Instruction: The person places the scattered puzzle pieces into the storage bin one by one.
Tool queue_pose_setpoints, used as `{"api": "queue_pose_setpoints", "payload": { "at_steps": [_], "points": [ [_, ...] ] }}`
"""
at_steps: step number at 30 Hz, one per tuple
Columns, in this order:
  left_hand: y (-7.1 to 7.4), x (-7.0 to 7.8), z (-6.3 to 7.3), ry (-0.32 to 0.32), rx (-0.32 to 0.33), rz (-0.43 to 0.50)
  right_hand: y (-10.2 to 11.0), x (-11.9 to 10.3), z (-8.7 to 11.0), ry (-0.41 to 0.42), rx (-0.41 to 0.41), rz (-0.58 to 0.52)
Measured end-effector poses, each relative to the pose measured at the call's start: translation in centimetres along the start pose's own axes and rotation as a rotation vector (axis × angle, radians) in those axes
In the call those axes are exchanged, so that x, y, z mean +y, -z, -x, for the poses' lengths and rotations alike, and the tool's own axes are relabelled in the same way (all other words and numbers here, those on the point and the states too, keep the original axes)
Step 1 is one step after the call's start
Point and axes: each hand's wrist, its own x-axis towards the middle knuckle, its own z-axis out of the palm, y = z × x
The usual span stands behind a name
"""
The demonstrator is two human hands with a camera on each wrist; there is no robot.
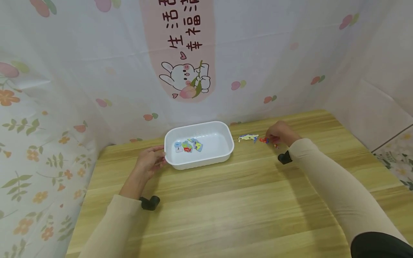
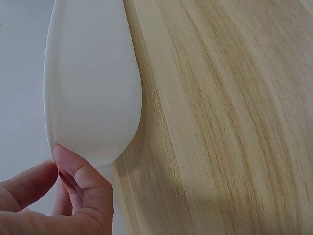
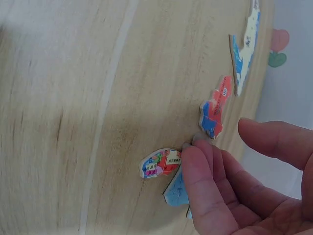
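My left hand (image 1: 149, 163) grips the left end of a white plastic tray (image 1: 219, 143). In the left wrist view, thumb and forefinger pinch the rim of that tray (image 2: 93, 73). My right hand (image 3: 234, 191) is low over flat puzzle pieces on the table, thumb held apart from the bent fingers and nothing between them. The fingertips are right at a colourful rounded piece (image 3: 160, 164) and a red and blue piece (image 3: 214, 110). Under the fingers, a light blue piece (image 3: 176, 191) is partly hidden. A long cream and blue piece (image 3: 248, 46) lies farther off.
Several map-like pieces (image 1: 195, 144) lie in the left half of the tray. The wood-grain table (image 1: 219, 200) ends at a printed cloth (image 1: 264, 64) behind and another patterned cloth (image 1: 42, 154) at left. Black wrist mounts (image 1: 150, 203) stick out by both wrists.
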Motion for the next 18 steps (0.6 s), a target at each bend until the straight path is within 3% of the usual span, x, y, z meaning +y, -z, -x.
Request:
{"api": "queue_pose_setpoints", "payload": {
  "at_steps": [15,18],
  "points": [
    [-0.1,-0.1,0.0,-0.009,-0.007,0.010,-1.2,-0.7,0.1,0.052,0.006,0.282],
    [-0.1,-0.1,0.0,-0.008,-0.004,0.010,-1.3,-0.7,0.2,0.062,0.016,0.298]
  ]
}}
